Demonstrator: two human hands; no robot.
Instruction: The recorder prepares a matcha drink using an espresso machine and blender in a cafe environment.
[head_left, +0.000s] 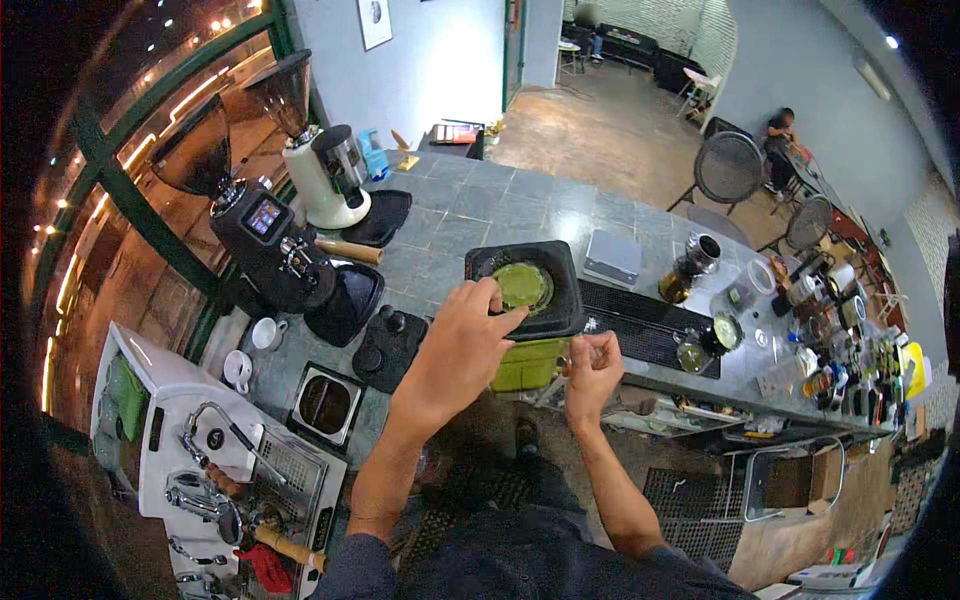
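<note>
A black square-topped container (570, 319) stands at the counter's edge before me. Its lower part (525, 364) shows green. In the dark top sits a round clear rim with green liquid or foam (521, 285) inside. My left hand (457, 349) is over its near left side, the index finger stretched to the round rim and the other fingers curled; whether it grips anything is hidden. Just right of the green part, my right hand (594, 367) is raised with thumb and fingers pinched together. Something small and clear may be by these fingertips, too blurred to tell.
A digital scale (613, 257), black bar mat (645, 337) and glass server (694, 352) lie to the right. Coffee grinders (274, 232) and a knock box (327, 401) stand left, beside an espresso machine (225, 450). Seated people (781, 142) are in the room beyond.
</note>
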